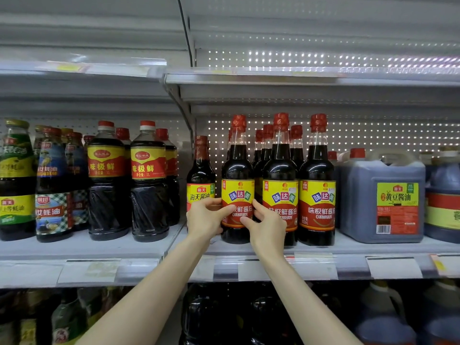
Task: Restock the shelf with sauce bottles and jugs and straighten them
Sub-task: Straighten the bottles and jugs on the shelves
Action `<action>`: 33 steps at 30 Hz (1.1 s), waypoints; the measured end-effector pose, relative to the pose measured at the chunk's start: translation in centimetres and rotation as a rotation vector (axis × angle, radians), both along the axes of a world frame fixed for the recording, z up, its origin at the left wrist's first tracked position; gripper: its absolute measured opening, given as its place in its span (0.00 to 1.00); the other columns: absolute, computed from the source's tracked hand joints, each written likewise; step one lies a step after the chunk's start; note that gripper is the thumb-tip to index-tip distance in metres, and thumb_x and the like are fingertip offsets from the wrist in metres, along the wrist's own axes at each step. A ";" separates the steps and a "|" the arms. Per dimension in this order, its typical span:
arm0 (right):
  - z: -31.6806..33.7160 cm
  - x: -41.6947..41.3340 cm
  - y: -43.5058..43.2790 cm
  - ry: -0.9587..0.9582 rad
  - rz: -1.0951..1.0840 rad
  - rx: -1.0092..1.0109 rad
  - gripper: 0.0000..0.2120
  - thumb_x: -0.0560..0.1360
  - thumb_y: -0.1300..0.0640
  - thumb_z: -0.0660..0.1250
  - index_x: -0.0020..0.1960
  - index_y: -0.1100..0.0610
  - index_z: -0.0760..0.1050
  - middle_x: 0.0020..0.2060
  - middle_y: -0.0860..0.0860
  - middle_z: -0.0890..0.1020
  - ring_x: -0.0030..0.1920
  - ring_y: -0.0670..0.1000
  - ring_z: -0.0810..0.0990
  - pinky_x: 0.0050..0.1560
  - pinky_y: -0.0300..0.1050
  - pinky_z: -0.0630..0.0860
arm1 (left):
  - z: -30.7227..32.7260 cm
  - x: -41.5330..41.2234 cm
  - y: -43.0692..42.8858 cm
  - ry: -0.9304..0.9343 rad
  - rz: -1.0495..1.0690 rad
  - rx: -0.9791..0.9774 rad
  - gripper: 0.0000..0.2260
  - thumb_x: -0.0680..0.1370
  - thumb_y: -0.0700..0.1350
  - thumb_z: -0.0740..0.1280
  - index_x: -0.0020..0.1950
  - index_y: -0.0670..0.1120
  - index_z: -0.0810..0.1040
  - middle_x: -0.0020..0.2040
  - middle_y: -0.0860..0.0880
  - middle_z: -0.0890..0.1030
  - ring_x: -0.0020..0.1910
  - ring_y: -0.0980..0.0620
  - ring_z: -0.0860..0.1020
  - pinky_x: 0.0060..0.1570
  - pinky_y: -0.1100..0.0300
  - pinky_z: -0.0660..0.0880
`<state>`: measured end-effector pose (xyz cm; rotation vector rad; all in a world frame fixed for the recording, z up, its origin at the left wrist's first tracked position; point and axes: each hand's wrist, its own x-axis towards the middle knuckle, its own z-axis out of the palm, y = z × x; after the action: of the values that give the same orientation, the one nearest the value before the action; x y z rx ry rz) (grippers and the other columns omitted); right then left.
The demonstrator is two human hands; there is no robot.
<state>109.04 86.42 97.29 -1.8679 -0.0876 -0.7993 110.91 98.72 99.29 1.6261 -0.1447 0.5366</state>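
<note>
A dark soy sauce bottle (237,170) with a red cap and a yellow and red label stands upright at the front of the middle shelf (348,247). My left hand (205,216) grips its left side and my right hand (267,226) grips its right side, both at label height. Two matching bottles (280,170) stand in line to its right, with more of them behind. A shorter sauce bottle (200,175) stands just left of it, partly hidden by my left hand.
A large square soy sauce jug (382,197) stands to the right, another jug (443,195) beyond it. Wider bottles (148,180) and oyster sauce bottles (53,185) fill the left bay. The shelf above (298,78) looks bare. More bottles and jugs sit on the shelf below.
</note>
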 end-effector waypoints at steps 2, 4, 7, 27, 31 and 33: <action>-0.1 0.3 0.1 0.007 -0.021 -0.013 0.28 0.74 0.57 0.71 0.72 0.55 0.68 0.62 0.54 0.79 0.65 0.53 0.74 0.64 0.48 0.73 | -0.1 0.2 -0.1 0.001 0.007 0.000 0.21 0.70 0.46 0.76 0.62 0.43 0.79 0.54 0.46 0.82 0.53 0.48 0.80 0.44 0.52 0.82; -0.2 0.6 0.4 0.007 -0.047 -0.036 0.28 0.75 0.57 0.71 0.72 0.54 0.67 0.62 0.54 0.79 0.66 0.55 0.73 0.65 0.52 0.73 | -0.1 0.5 -0.2 0.000 0.011 -0.005 0.21 0.70 0.46 0.76 0.61 0.42 0.79 0.54 0.47 0.82 0.53 0.48 0.80 0.45 0.51 0.82; -0.1 0.7 0.6 0.004 -0.086 -0.060 0.27 0.76 0.56 0.70 0.73 0.54 0.67 0.63 0.55 0.78 0.66 0.55 0.73 0.65 0.53 0.74 | -0.1 0.8 -0.5 -0.014 0.015 -0.009 0.20 0.71 0.45 0.76 0.61 0.42 0.79 0.52 0.47 0.81 0.52 0.49 0.79 0.45 0.52 0.81; 0.9 -0.8 -0.9 0.105 0.175 -0.010 0.23 0.81 0.54 0.61 0.74 0.55 0.64 0.67 0.52 0.75 0.67 0.49 0.73 0.62 0.42 0.72 | -0.4 1.5 -1.0 -0.041 0.089 0.043 0.22 0.71 0.47 0.76 0.62 0.41 0.79 0.54 0.46 0.82 0.52 0.49 0.80 0.43 0.53 0.82; 1.0 -0.8 -1.0 0.128 0.194 0.000 0.23 0.81 0.54 0.60 0.75 0.55 0.63 0.68 0.52 0.74 0.67 0.49 0.73 0.64 0.43 0.72 | -0.4 1.8 -1.2 -0.033 0.116 0.055 0.22 0.70 0.47 0.76 0.62 0.41 0.79 0.54 0.45 0.82 0.53 0.49 0.79 0.45 0.51 0.82; 1.0 -0.6 -1.1 0.132 0.195 -0.005 0.23 0.81 0.54 0.60 0.75 0.54 0.63 0.68 0.52 0.73 0.68 0.50 0.72 0.65 0.44 0.72 | -0.2 1.8 -1.3 -0.033 0.114 0.058 0.23 0.70 0.47 0.76 0.62 0.41 0.78 0.55 0.45 0.82 0.52 0.49 0.79 0.41 0.55 0.81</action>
<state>108.47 85.33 98.29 -1.8786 -0.1861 -0.5414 112.76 97.47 99.05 1.6901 -0.0928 0.6520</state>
